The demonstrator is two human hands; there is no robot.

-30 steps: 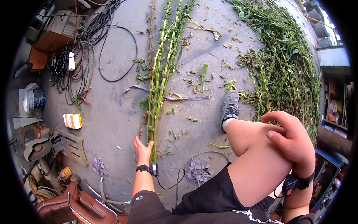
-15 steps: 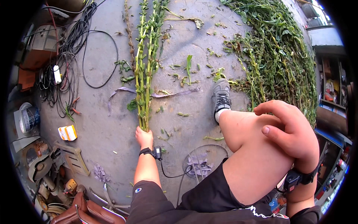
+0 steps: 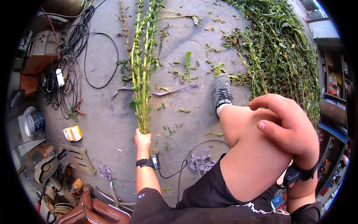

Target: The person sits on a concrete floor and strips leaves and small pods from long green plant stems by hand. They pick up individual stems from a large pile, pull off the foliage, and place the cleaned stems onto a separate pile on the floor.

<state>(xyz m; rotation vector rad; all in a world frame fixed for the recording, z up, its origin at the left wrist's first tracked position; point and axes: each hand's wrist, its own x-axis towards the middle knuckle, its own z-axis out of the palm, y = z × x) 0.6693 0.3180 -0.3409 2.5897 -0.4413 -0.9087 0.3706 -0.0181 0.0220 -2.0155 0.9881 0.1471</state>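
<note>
Rough concrete floor (image 3: 100,123), left hand (image 3: 143,140) gripping leafy stalks (image 3: 143,71)

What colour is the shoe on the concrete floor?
Grey, with a white sock above it; the shoe shows best in the head view.

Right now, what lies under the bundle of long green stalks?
Under the bundle of long green stalks: grey concrete floor and a pale purple strip. The left hand covers the cut ends.

small orange-and-white carton (image 3: 73,133) on the concrete, well left of the left hand (image 3: 143,140) fingers, white bottle-shaped pack (image 3: 60,77) among cables, farther up-left
</note>
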